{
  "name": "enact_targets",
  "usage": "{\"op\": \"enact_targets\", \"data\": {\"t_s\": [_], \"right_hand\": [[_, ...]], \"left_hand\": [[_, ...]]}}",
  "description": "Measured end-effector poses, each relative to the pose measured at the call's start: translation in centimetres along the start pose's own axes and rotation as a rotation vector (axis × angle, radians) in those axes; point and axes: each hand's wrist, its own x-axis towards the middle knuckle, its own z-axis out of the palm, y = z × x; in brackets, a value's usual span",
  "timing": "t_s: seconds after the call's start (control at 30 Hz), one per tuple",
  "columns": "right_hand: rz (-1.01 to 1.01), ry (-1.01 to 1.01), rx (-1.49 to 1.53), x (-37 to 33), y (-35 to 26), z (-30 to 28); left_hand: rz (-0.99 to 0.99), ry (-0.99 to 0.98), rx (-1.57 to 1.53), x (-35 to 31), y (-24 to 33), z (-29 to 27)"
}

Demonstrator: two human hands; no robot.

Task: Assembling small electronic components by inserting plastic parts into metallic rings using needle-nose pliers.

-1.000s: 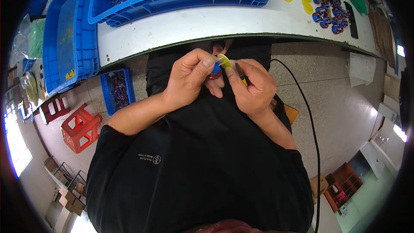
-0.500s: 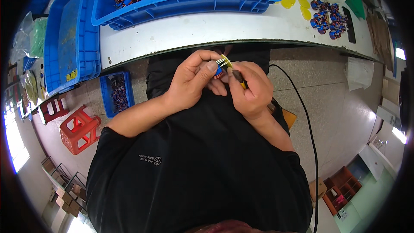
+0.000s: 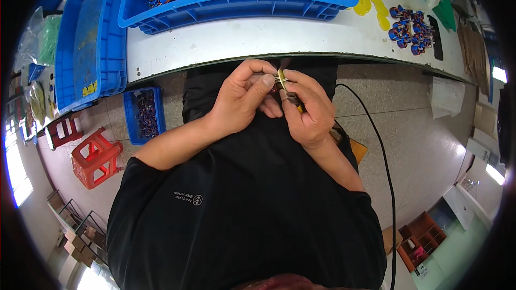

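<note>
In front of my body, just off the table edge, my left hand [image 3: 242,94] is closed on a small wire-wound toroid coil. My fingers hide most of that coil, but its pale wire leads [image 3: 277,79] show between thumb and forefinger. A thin yellow disc [image 3: 281,78], seen nearly edge-on, meets those leads. My right hand [image 3: 312,107] pinches this disc between thumb and fingers. Tucked in the same hand is a tool with a dark end [image 3: 293,98] and a yellow part; its kind I cannot make out. The two hands nearly touch.
Across the white table [image 3: 215,43] stands a blue bin [image 3: 242,4] of similar coils. Yellow discs [image 3: 382,22], a cluster of coils [image 3: 411,31] and a dark flat slab [image 3: 435,37] lie at right. Left are another blue tray [image 3: 110,70], a floor bin [image 3: 141,140] and a red stool [image 3: 97,158].
My right hand has shifted slightly left and up toward my left hand. The yellow disc has turned more edge-on, and the coil's blue body is now mostly hidden.
</note>
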Motion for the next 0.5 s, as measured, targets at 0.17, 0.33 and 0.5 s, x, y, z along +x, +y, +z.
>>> {"op": "enact_targets", "data": {"t_s": [0.17, 0.33, 0.5], "right_hand": [[-0.035, -0.005, -0.026, -0.2, 0.3, 0.3], [-0.004, 0.001, -0.028, -0.3, 0.1, 0.5], [0.202, -0.053, 0.136, -0.1, -0.4, 0.4]], "left_hand": [[0.103, 0.067, 0.08, 0.1, -0.7, 0.4], [0.095, 0.056, 0.095, 0.0, -0.8, -0.5], [0.139, 0.051, 0.063, -0.2, -1.2, -0.8]]}}
